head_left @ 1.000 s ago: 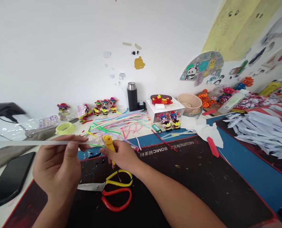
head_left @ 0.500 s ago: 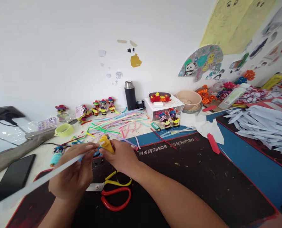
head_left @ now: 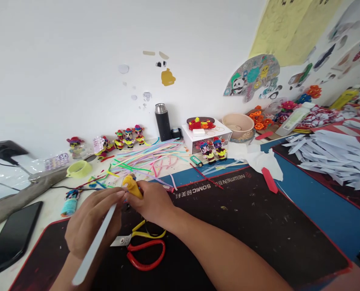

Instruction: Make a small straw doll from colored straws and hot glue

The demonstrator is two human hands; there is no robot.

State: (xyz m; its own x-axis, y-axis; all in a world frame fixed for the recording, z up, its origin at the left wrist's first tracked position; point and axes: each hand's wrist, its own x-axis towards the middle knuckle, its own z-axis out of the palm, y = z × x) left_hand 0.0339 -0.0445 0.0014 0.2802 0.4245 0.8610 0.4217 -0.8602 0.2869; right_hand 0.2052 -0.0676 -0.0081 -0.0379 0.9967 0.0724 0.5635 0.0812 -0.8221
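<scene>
My left hand (head_left: 91,218) pinches the end of a long white strip (head_left: 97,238), which slants down toward the front edge of the view. Close against those fingertips, my right hand (head_left: 155,202) is closed around a small yellow piece (head_left: 133,187) with a rounded top. Just where the strip meets the yellow piece is hidden by the fingers. Below both hands, scissors (head_left: 146,243) with one red and one yellow handle lie on the black mat (head_left: 228,226).
Colourful strips (head_left: 149,155) are spread behind my hands. Small figures (head_left: 128,139), a black flask (head_left: 163,123) and a white box (head_left: 208,133) stand along the wall. White paper strips (head_left: 334,157) are heaped at right. A phone (head_left: 14,238) lies at left.
The white strip's free end has swung from the far left toward the lower middle, and my left hand has turned with it. The yellow piece stays in my right hand.
</scene>
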